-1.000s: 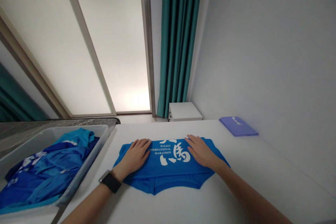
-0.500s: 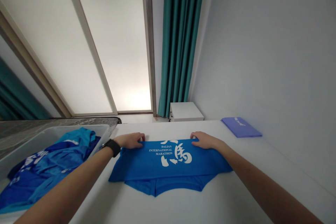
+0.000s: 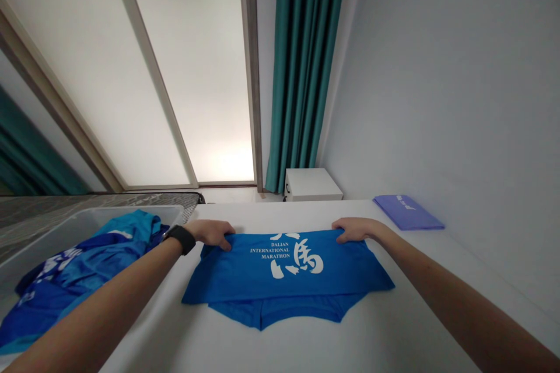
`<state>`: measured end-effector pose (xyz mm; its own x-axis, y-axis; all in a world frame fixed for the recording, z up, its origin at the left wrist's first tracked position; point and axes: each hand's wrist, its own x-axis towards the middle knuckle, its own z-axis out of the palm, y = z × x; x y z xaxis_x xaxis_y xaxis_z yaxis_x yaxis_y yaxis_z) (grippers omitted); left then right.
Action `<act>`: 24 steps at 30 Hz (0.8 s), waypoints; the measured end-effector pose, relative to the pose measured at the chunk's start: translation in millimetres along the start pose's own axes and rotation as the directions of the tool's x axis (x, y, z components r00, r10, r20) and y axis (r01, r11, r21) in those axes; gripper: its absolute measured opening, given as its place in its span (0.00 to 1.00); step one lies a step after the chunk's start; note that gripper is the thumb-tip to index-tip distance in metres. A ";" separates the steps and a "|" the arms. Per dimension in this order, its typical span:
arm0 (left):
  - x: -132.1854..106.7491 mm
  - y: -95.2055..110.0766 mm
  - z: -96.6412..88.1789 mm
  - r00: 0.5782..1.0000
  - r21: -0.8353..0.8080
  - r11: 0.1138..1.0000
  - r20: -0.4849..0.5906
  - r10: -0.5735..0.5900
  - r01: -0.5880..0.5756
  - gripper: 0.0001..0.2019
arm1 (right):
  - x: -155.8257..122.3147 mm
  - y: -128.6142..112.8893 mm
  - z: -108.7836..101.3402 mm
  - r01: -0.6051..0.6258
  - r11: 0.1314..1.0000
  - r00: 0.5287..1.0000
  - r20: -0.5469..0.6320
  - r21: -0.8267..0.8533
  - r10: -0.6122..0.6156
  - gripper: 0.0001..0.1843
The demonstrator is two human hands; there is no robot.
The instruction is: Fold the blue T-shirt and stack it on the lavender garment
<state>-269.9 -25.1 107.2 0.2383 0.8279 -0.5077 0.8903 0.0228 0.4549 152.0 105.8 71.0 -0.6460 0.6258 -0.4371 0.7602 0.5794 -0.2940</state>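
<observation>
A blue T-shirt with white print lies partly folded on the white table. My left hand, a black watch on its wrist, grips the shirt's far left corner with curled fingers. My right hand pinches the far right corner the same way. Both arms reach across the shirt's sides.
A clear plastic bin at the left holds several crumpled blue shirts. A folded purple cloth lies at the table's far right by the wall. A white cabinet and teal curtain stand beyond the table.
Both hands went from lying flat on the shirt's middle to its far edge, then spread apart to the far corners and closed on the fabric.
</observation>
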 end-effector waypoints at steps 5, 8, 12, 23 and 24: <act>3.4 0.0 -4.5 0.994 0.053 0.998 -0.110 0.021 -0.016 0.11 | -2.2 0.7 -8.2 0.026 1.000 0.996 -0.091 -0.003 -0.026 0.09; 4.1 4.1 -12.6 0.978 0.110 0.994 -0.203 0.043 -0.021 0.11 | -3.5 1.1 -18.0 0.036 0.999 0.980 -0.196 -0.006 -0.036 0.07; -1.3 13.6 -32.8 0.941 0.187 0.982 -0.329 0.076 -0.014 0.10 | -7.5 1.8 -41.2 0.030 0.999 0.918 -0.395 -0.023 -0.037 0.07; -47.1 31.7 20.5 0.702 0.524 0.826 -0.667 0.248 0.206 0.09 | -43.8 -15.1 -7.9 0.008 0.965 0.708 -0.679 -0.263 -0.192 0.12; -47.8 26.4 39.9 0.715 0.542 0.815 -0.651 0.253 0.206 0.09 | -45.5 -15.9 12.7 0.016 0.962 0.721 -0.664 -0.272 -0.199 0.15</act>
<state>-242.3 -86.4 114.2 0.1427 0.9630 0.2284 0.9847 -0.1150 -0.1306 170.3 61.5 84.8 -0.6631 0.6822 0.3081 0.7026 0.7092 -0.0585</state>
